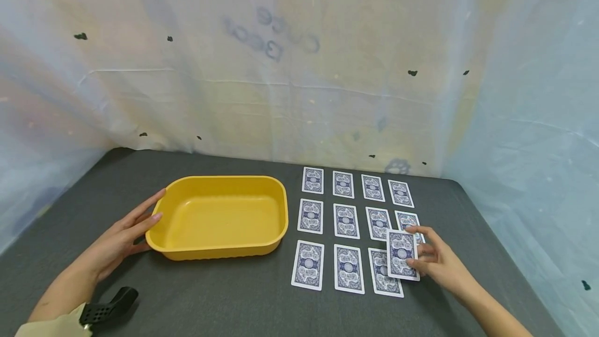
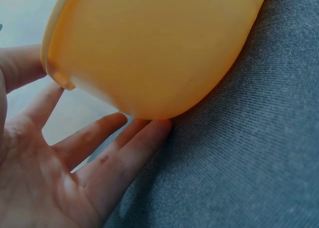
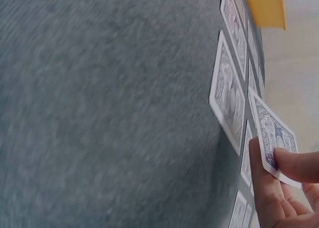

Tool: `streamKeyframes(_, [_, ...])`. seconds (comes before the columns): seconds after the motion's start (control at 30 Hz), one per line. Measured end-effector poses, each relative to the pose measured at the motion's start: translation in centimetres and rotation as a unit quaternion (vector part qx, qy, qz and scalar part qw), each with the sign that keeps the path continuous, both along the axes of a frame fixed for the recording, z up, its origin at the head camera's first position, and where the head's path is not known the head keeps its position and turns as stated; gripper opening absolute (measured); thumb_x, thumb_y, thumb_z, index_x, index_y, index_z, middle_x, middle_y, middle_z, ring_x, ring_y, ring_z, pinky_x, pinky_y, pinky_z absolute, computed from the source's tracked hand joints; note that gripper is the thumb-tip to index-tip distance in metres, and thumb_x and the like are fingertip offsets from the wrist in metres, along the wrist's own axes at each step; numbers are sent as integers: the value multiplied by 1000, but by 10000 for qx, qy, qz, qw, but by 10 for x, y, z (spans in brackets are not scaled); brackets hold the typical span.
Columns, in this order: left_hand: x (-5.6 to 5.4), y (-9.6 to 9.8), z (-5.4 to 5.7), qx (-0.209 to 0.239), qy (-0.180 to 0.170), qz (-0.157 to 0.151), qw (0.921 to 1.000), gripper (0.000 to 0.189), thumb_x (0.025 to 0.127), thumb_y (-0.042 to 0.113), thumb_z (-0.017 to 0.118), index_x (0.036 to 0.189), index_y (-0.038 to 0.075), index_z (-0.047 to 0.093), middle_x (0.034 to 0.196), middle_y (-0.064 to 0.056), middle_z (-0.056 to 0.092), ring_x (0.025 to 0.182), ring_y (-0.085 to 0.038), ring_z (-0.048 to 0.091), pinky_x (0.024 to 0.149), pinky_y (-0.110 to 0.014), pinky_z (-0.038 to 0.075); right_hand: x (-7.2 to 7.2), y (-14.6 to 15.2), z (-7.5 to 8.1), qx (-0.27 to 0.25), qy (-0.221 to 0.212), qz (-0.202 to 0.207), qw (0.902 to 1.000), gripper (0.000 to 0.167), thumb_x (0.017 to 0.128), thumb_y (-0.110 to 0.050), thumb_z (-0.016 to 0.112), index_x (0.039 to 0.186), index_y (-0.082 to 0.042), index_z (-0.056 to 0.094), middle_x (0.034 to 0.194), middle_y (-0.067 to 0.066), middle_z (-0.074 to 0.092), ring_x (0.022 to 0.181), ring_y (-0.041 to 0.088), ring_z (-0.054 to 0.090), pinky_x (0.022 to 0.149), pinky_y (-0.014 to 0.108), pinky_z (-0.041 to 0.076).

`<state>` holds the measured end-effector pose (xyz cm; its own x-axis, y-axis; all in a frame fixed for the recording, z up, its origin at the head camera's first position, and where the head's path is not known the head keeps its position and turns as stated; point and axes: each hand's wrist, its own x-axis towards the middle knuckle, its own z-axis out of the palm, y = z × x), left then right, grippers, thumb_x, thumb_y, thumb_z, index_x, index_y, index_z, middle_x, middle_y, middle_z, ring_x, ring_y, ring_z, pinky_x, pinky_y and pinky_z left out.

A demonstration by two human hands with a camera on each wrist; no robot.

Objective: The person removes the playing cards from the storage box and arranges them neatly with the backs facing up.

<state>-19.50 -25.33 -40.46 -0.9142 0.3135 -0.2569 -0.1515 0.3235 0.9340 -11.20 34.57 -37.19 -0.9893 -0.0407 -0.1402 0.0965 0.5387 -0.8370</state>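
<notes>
My right hand (image 1: 437, 261) pinches a playing card (image 1: 402, 255) between thumb and fingers, its blue patterned back up. This card overlaps the front-row card (image 1: 382, 274) and part of the middle-row card (image 1: 407, 219) at the right end in the head view. Several more face-down cards (image 1: 346, 268) lie in rows on the cloth. My left hand (image 1: 117, 241) holds the left end of a yellow tray (image 1: 224, 251). Its thumb (image 2: 22, 66) reaches over the rim in the left wrist view, while other fingertips touch the outer wall.
Dark grey cloth (image 1: 210, 295) covers the table. A pale plastic sheet (image 1: 299, 66) with small dark marks hangs behind it and along both sides. A black strap (image 1: 105, 311) is on the left wrist, beside a light sleeve (image 1: 56, 326).
</notes>
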Motion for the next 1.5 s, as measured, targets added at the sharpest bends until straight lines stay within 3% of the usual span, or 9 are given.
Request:
streamKeyframes(0.1, [0,0,0,-16,-12,20,10000,62,104,41,36,151,45,-5,158,-26,-3,137,-45,20,90,-62,45,0,5,-1,1,-62,20,10000,67,84,1,67,140,-5,30,79,8,55,59,11,56,55,29,51])
streamKeyframes(0.23, [-1,-1,-1,-39,-7,18,10000,62,104,41,36,151,44,-4,158,-26,-1,125,-14,41,91,-61,45,1,12,-5,-23,-47,164,9999,65,84,-1,68,138,-3,32,78,8,56,57,9,55,54,29,50])
streamKeyframes(0.33, [-1,-2,-2,-26,12,0,10000,62,104,40,36,152,44,-3,158,-26,0,107,11,40,92,-62,45,3,17,-8,13,-6,264,9997,64,83,-1,69,137,-2,33,77,7,58,57,9,55,52,28,49])
streamKeyframes(0.43, [-1,-2,-2,-5,33,-11,10000,62,104,40,36,152,43,-3,158,-27,0,102,16,41,92,-62,44,4,21,-10,116,-42,288,9995,64,83,-1,69,136,0,33,76,6,58,58,8,55,53,27,49])
streamKeyframes(0.7, [0,-1,-1,-30,56,17,10000,61,104,40,36,152,44,-3,158,-26,1,102,16,40,92,-63,44,9,33,-14,225,70,524,9983,58,83,-2,69,133,-12,42,73,2,57,58,4,52,51,24,47])
streamKeyframes(0.83, [1,-1,-1,-49,42,26,10000,61,104,40,36,152,44,-3,158,-26,2,104,15,40,93,-63,44,9,37,-13,339,-7,597,9976,58,83,-5,71,133,-3,42,70,0,56,58,3,52,51,24,48])
streamKeyframes(1.1, [1,1,1,-106,22,57,9999,62,104,42,37,151,44,-3,158,-25,1,135,-37,29,92,-62,44,7,41,-6,1396,73,897,9861,60,82,-17,76,129,3,46,66,-1,57,53,0,50,50,22,44])
streamKeyframes(1.33, [3,0,3,-94,110,-6,9999,62,104,41,37,152,43,-2,158,-25,3,108,11,41,94,-63,43,4,44,-2,1708,-223,894,9810,58,77,-19,80,123,5,54,71,3,57,55,6,56,49,24,48])
streamKeyframes(1.5, [5,3,4,-240,242,45,9994,62,104,43,36,153,41,-1,158,-26,5,128,-19,40,93,-61,45,1,41,-2,2145,-299,567,9746,54,75,-19,81,121,1,60,77,3,58,58,10,60,50,25,51])
